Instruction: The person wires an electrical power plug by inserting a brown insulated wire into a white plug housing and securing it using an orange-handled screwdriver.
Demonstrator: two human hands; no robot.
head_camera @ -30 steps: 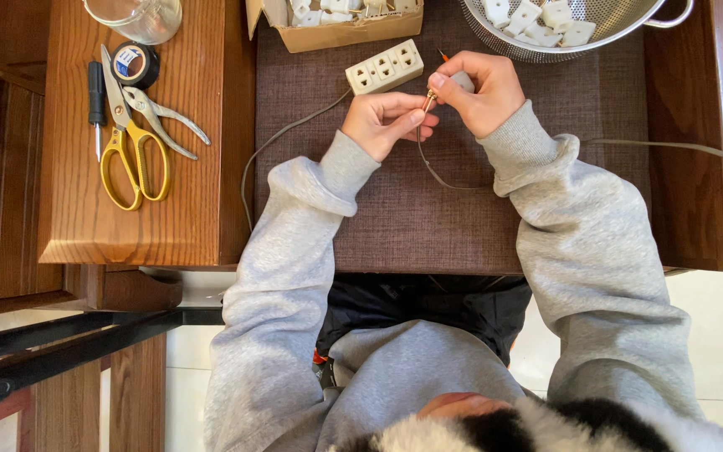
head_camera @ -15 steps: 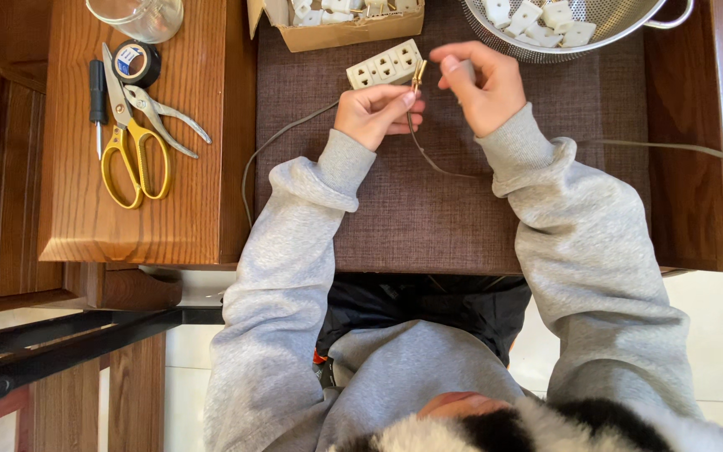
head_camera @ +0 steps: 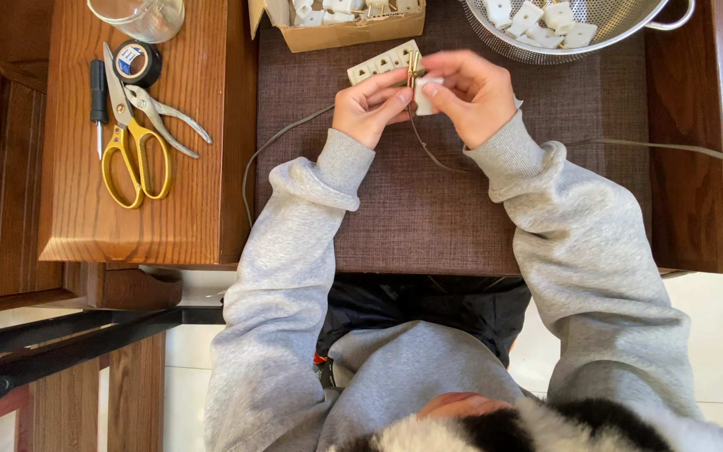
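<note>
Head view, upper centre of frame: left hand (head_camera: 368, 105) and right hand (head_camera: 472, 94), now raised nearer the white socket strip (head_camera: 382, 63) than a second earlier, fingers pinched shut on a small white plug piece (head_camera: 425, 94) and brass prongs (head_camera: 414, 64), grey cable (head_camera: 428, 152) trailing below.

- Open cardboard box (head_camera: 340, 32) at the top edge of the brown mat, tan, flaps up, filled with small white plastic parts.
- Roll of black tape (head_camera: 137, 62) on the wooden side table, just above the yellow scissors (head_camera: 131, 142), with a round label in blue, white and yellow on its face.
- No signs or screens in view.
</note>
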